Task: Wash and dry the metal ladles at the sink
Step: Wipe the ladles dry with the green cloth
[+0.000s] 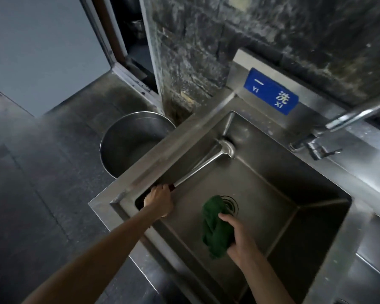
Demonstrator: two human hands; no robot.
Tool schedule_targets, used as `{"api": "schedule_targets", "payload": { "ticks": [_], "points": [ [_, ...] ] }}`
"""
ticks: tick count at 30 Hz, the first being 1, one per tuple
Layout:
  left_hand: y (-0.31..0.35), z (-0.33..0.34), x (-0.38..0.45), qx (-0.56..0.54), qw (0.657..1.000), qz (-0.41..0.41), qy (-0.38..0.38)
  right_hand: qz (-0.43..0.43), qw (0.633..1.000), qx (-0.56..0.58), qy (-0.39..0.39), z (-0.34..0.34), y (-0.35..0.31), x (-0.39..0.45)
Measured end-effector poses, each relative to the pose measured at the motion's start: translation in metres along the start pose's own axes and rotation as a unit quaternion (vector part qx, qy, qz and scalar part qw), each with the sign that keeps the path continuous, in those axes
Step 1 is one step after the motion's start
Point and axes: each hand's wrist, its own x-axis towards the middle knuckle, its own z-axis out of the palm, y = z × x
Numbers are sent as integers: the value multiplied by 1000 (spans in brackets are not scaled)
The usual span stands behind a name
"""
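Note:
A long metal ladle (203,165) lies slanted inside the steel sink (140,163), its bowl (227,148) resting in the far left corner of the basin. My left hand (159,201) grips the ladle's dark handle end against the sink's left wall. My right hand (239,235) holds a bunched dark green cloth (215,227) low over the basin floor, just beside the round drain (230,205). The cloth and the ladle are apart.
A faucet (338,126) juts over the sink from the back right, with no water running. A blue sign (271,91) is fixed to the backsplash. A large steel pot (130,143) stands on the dark floor left of the sink. A second basin edge (373,249) adjoins at right.

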Motion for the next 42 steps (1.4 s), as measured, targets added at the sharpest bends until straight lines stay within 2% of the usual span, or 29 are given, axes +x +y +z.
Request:
{"api": "schedule_targets", "payload": {
  "ticks": [4, 8, 11, 13, 15, 17, 19, 21, 23, 26, 31, 35, 39, 42],
  "points": [
    [-9, 13, 12, 60, 997, 17, -37, 10, 1000, -1, -1, 43, 12, 25],
    [-9, 15, 21, 95, 995, -3, -37, 16, 1000, -4, 5, 73, 19, 41],
    [-9, 16, 22, 114, 990, -8, -78, 13, 1000, 1, 13, 83, 21, 45],
    [-10, 17, 22, 82, 990, -6, -113, 13, 1000, 8, 20, 84, 20, 44],
    [-14, 13, 22, -2, 990, -9, -142, 5, 999, 17, 27, 83, 18, 43],
    [-13, 5, 20, -72, 982, -7, -176, -23, 999, 17, 34, 80, 17, 43],
    [-8, -2, 15, -88, 975, 1, -203, -77, 996, 5, 34, 79, 14, 40],
    [0, -6, 8, -84, 978, 18, -192, -134, 990, -23, 37, 80, 13, 36],
    [6, -8, -2, -84, 983, 28, -163, -192, 973, -109, 59, 79, 13, 29],
    [8, -12, -22, -68, 988, 39, -133, -302, 904, -295, 69, 76, 13, 14],
    [1, -5, -67, -88, 987, 77, -108, -420, 783, -457, -30, 72, 38, -16],
    [-2, 1, -110, -72, 990, 113, -44, -547, 641, -533, -79, 52, 67, -32],
    [-1, 3, -162, -104, 985, 136, 9, -644, 542, -534, -82, 29, 74, -58],
    [6, -6, -204, -136, 977, 152, 60, -690, 430, -573, -104, 13, 63, -82]
  ]
}}
